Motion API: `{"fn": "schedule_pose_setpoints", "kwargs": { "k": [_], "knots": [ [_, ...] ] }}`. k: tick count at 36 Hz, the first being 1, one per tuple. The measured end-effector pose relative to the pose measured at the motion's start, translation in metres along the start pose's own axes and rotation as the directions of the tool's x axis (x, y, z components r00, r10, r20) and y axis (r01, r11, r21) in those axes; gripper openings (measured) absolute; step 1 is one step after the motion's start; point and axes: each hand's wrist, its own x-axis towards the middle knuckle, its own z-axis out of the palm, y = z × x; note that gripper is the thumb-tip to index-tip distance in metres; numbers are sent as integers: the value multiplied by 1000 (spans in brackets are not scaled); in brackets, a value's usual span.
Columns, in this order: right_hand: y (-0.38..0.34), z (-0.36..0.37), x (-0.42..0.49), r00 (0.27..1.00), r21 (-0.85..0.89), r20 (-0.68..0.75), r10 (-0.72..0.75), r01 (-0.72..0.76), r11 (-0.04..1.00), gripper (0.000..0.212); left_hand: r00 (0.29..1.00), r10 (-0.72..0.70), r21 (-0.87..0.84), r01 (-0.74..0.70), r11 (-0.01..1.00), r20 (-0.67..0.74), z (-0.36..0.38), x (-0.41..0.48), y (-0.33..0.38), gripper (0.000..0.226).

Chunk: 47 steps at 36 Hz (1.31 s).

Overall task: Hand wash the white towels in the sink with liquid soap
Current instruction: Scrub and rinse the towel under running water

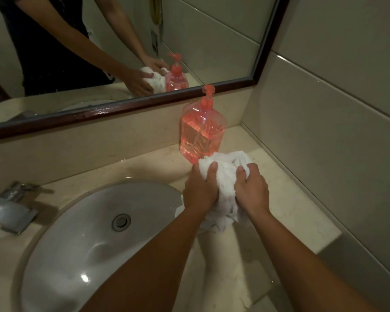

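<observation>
A bunched white towel [223, 176] is held over the beige counter, just right of the sink [81, 239]. My left hand [199, 190] grips its left side with fingers curled round the cloth. My right hand [252, 190] grips its right side the same way. The towel's lower end hangs down between my wrists. A pink liquid soap pump bottle [202, 131] stands upright on the counter right behind the towel, almost touching it. The white sink basin looks empty, with its drain [121, 221] showing.
A chrome faucet [9, 210] sits at the sink's left. A dark-framed mirror [122, 109] runs along the back wall and reflects my arms and the bottle. A tiled wall [336, 131] closes the counter's right side.
</observation>
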Motion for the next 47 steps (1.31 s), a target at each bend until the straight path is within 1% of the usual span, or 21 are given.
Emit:
{"fn": "schedule_pose_setpoints", "kwargs": {
  "k": [2,4,7,8,11,14,17,19,23,25,28,29,32,33,35,37,39,41,42,45,47],
  "knots": [
    [-3,-1,-3,1000,16,1,-1,1,1000,37,997,-77,-34,77,996,21,-3,0,2,61],
    [-6,0,-9,999,38,-38,-36,38,999,35,995,-101,-44,101,994,17,-3,2,0,69],
    [-16,0,-19,989,110,-108,-103,115,987,25,998,-60,-88,56,994,-35,-7,2,-2,82],
    [-21,-1,-21,987,143,-114,-111,127,982,21,997,-41,-110,33,993,-69,-11,3,-2,81],
    [-41,-3,-25,990,253,-92,-110,130,959,12,990,-17,-200,-11,980,-140,-29,6,5,62],
    [-68,5,-26,989,349,-78,-122,142,926,14,978,-61,-341,-10,940,-198,-57,7,15,67],
    [-99,23,-34,988,432,-41,-152,155,888,11,971,-87,-424,-15,905,-221,-90,9,18,39],
    [-117,39,-45,983,478,-3,-181,161,864,11,971,-101,-459,-10,888,-216,-115,10,15,33],
    [-147,79,-72,965,505,98,-242,161,848,10,975,-156,-577,36,816,-160,-172,5,-5,39],
    [-158,102,-88,950,505,173,-259,140,852,9,971,-193,-581,75,810,-144,-200,-2,-22,45],
    [-171,136,-112,910,480,289,-299,132,867,16,947,-279,-592,133,795,-161,-234,-11,-56,91],
    [-175,146,-120,895,466,312,-319,149,872,17,936,-314,-616,154,772,-160,-244,-14,-68,93],
    [-183,177,-140,846,382,397,-355,200,902,19,909,-390,-674,195,712,-149,-269,-25,-105,63],
    [-185,189,-145,828,349,441,-347,198,916,22,893,-425,-694,211,688,-150,-275,-28,-116,62],
    [-190,209,-151,803,304,503,-319,181,935,33,854,-505,-727,269,632,-124,-282,-32,-139,77],
    [-198,225,-153,797,283,500,-339,219,934,45,834,-548,-759,320,567,-58,-285,-38,-160,90],
    [-207,236,-154,749,309,526,-403,273,911,43,822,-570,-792,347,502,-1,-287,-43,-178,99],
    [-214,246,-156,667,357,590,-455,291,888,39,806,-592,-804,342,487,-16,-292,-53,-180,79],
    [-219,249,-157,641,369,605,-472,300,880,38,800,-600,-807,338,484,-25,-295,-55,-183,67],
    [-230,268,-159,631,403,601,-491,290,868,24,811,-584,-806,338,486,-12,-299,-58,-193,54],
    [-238,279,-159,633,419,606,-481,260,870,21,818,-575,-813,331,480,-7,-301,-58,-195,49]
  ]
}}
